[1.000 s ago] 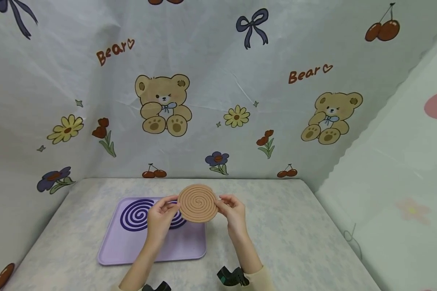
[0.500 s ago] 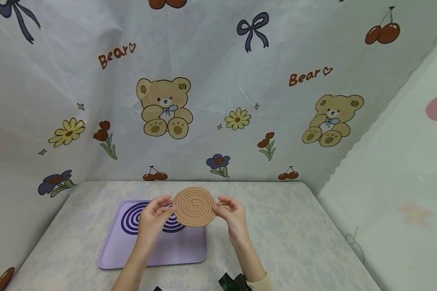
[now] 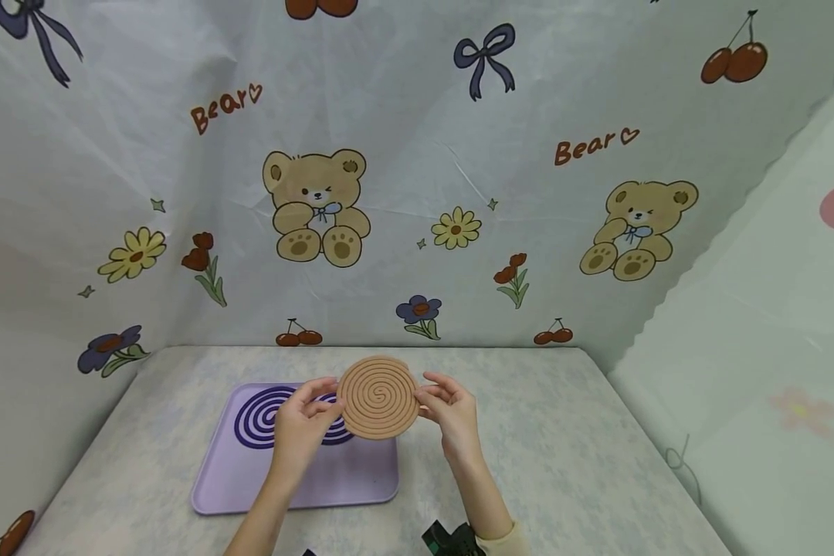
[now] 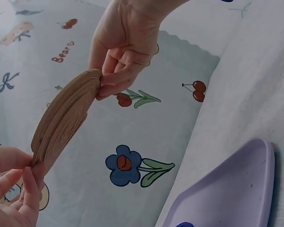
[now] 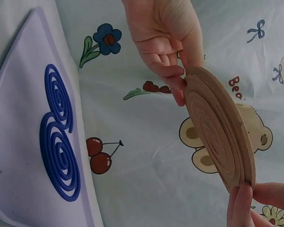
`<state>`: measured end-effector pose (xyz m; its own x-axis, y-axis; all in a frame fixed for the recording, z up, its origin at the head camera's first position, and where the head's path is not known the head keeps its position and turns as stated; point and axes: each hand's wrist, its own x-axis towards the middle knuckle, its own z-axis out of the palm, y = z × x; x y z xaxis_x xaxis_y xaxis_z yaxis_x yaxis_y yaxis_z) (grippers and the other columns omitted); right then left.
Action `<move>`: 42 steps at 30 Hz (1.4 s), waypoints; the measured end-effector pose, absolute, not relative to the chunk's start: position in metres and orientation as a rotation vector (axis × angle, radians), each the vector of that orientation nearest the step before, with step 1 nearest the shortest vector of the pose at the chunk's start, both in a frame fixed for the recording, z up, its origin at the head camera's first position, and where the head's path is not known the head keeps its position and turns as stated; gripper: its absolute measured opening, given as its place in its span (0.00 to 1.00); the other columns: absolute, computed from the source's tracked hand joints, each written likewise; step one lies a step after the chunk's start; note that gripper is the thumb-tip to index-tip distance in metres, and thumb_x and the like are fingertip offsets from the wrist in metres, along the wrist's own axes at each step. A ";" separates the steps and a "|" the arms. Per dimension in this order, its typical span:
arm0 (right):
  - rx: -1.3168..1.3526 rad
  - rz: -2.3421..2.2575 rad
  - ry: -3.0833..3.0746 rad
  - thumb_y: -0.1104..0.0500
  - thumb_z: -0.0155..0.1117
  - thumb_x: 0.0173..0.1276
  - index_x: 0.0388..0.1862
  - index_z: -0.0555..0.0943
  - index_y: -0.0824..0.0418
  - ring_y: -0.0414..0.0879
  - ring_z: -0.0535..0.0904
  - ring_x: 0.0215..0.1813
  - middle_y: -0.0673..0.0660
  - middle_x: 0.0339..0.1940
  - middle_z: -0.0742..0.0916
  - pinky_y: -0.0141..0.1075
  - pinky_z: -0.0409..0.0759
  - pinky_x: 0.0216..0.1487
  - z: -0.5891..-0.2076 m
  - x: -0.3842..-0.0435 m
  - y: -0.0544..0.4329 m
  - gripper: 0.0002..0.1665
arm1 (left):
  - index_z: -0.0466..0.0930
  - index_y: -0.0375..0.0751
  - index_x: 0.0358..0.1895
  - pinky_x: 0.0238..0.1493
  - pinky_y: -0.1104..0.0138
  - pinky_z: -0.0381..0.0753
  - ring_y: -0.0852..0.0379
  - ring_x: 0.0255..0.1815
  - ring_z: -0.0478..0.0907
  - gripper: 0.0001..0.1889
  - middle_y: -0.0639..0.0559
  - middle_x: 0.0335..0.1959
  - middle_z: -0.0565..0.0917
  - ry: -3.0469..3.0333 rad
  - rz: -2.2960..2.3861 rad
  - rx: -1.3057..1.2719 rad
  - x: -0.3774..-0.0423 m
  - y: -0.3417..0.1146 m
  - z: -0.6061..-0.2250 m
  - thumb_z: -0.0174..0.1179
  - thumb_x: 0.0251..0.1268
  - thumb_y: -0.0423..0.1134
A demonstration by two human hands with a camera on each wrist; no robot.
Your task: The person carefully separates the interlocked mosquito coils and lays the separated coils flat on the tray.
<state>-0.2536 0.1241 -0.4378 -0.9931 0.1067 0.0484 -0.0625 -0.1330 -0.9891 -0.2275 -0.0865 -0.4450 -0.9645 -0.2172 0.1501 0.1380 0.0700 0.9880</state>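
A round tan disc with a spiral groove across its face is held raised in front of the person. My left hand pinches its left edge between thumb and fingers. At the opposite edge, my right hand grips it likewise. Seen side-on in the left wrist view, the disc looks wood-like, with stepped layers. Behind the left hand, a dark blue double spiral lies on a lilac tray; the left hand and disc hide part of it in the head view.
The tray rests on the left half of a pale mottled tabletop. A patterned cloth with bears, flowers and cherries hangs behind the table. Another pale cloth hangs at the right, near a thin looped cord.
The disc and both hands shift slightly left, then back to the right, with the disc staying pinched between them. The head view tilts slightly. The tray and blue spiral stay in place.
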 end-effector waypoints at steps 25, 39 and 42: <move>-0.065 2.279 -2.004 0.72 0.62 0.60 0.55 0.75 0.73 0.38 0.82 0.28 0.48 0.27 0.85 0.29 0.83 0.28 -0.436 -0.252 0.123 0.22 | 0.77 0.33 0.54 0.38 0.80 0.80 0.70 0.32 0.80 0.19 0.37 0.53 0.81 -2.111 -2.021 0.077 -0.226 -0.089 -0.438 0.64 0.58 0.28; -0.046 2.288 -2.007 0.71 0.62 0.61 0.56 0.75 0.73 0.38 0.81 0.26 0.48 0.27 0.85 0.28 0.82 0.25 -0.436 -0.251 0.122 0.22 | 0.75 0.31 0.56 0.36 0.78 0.80 0.69 0.31 0.80 0.22 0.35 0.54 0.79 -2.059 -2.082 0.020 -0.227 -0.089 -0.438 0.63 0.55 0.23; -0.044 2.295 -1.994 0.71 0.62 0.61 0.56 0.75 0.72 0.38 0.81 0.27 0.48 0.27 0.85 0.29 0.82 0.25 -0.436 -0.251 0.122 0.23 | 0.76 0.31 0.55 0.37 0.79 0.80 0.69 0.32 0.79 0.21 0.35 0.54 0.79 -2.048 -2.088 0.013 -0.226 -0.089 -0.439 0.63 0.55 0.23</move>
<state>-0.2510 0.1224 -0.4362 -0.9945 0.0949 0.0444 -0.0572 -0.1368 -0.9890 -0.2265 -0.0885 -0.4387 -0.9766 -0.1596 0.1439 0.1470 -0.0073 0.9891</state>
